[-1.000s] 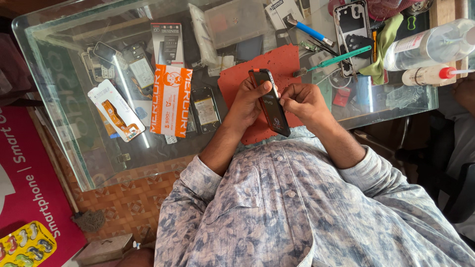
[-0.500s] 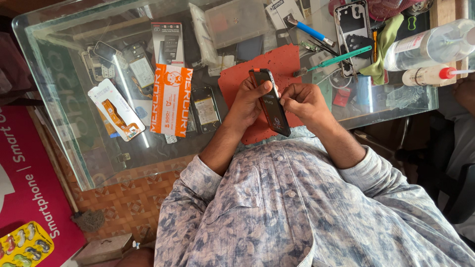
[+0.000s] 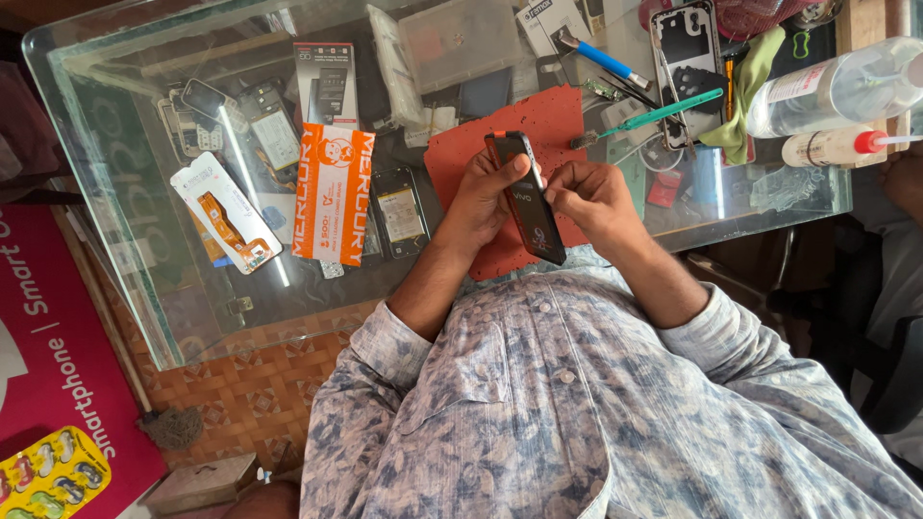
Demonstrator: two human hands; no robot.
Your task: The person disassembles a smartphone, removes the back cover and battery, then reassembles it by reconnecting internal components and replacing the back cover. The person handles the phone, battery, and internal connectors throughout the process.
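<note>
Overhead, both hands, left (image 3: 486,197) and right (image 3: 591,197), clamp a dark phone (image 3: 527,197) above a red mat (image 3: 538,130) on a cluttered glass counter (image 3: 144,250); patterned floor below.

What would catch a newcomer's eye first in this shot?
A dark phone held at the centre between the left hand and right hand, over a red mat on the glass table. Left of it lies an orange and white packet; a clear bottle lies far right.

Blue-grey floral shirt (image 3: 596,404), white buttons, chest pocket, sleeves rolled up
</note>
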